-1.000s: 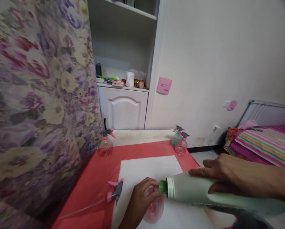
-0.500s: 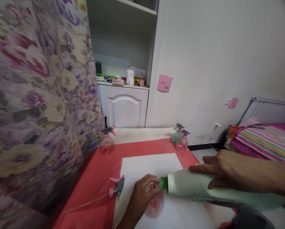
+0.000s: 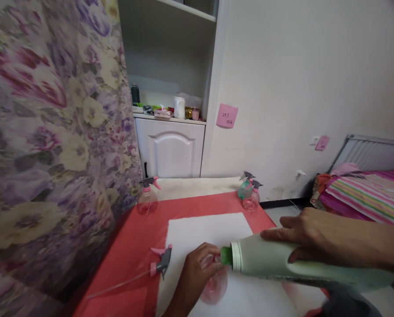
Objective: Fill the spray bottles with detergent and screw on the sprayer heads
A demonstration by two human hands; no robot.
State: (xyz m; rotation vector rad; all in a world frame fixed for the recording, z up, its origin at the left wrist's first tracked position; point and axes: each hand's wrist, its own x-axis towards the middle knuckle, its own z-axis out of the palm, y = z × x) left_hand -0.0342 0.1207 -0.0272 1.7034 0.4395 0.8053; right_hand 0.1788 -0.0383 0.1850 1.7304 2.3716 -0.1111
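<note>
My left hand (image 3: 197,273) is closed around the neck of a clear pink spray bottle (image 3: 216,287) without its top, standing on a white sheet (image 3: 203,226). My right hand (image 3: 302,240) grips a large pale green bottle (image 3: 261,253) from above. That bottle lies nearly level, its green spout (image 3: 226,255) right at the pink bottle's mouth; whether liquid runs cannot be made out. To the left of my left hand lies a grey and pink spray head (image 3: 163,261), its thin tube reaching over the red cover.
A pink spray bottle (image 3: 147,200) stands at the table's back left. Another pink one (image 3: 251,200) and a green one (image 3: 243,188) stand at the back right. The red cover (image 3: 127,259) borders a floral curtain (image 3: 68,145). Behind are a white cabinet (image 3: 173,147) and a bed (image 3: 375,196).
Both hands and the two bottles they hold stay almost where they were. The view has shifted very slightly.
</note>
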